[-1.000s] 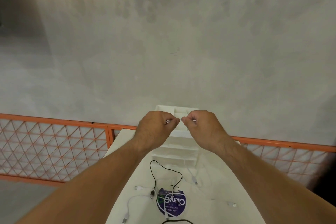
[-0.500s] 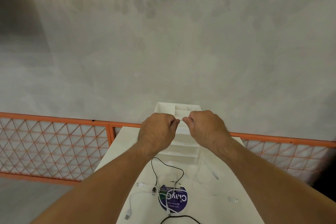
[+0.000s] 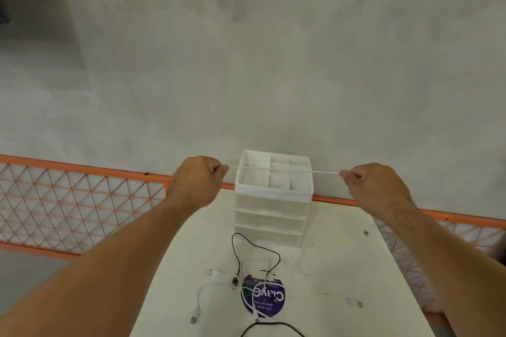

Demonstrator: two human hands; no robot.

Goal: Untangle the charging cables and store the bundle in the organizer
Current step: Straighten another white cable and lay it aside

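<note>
Stretching a thin white cable (image 3: 284, 169) into a straight, tight line, the person is holding it up in the air with both hands. The left hand (image 3: 195, 182) is pinching the left end with curled fingers, and the right hand (image 3: 375, 186) is pinching the right end in the same way. The hands are staying well apart, one at each side of the white organizer (image 3: 273, 193). In this view the line is crossing over the open top tray of the organizer, which is divided into several compartments; I cannot tell if it is touching the rim. The organizer is standing upright at the far end of the pale table (image 3: 342, 262), with drawers under its top tray. Nearer on the table, more cables are lying loose. A black cable (image 3: 234, 247) is making a loop just in front of the organizer, and two white cables (image 3: 199, 299) are curling beside it on the left. These are partly lying over a round purple sticker (image 3: 264, 299). A small plug (image 3: 354, 303) is lying alone on the right side of the table. Behind the table an orange mesh fence (image 3: 82, 200) is running from left to right, and behind it a grey wall (image 3: 246, 63) is filling the far part of the scene.
</note>
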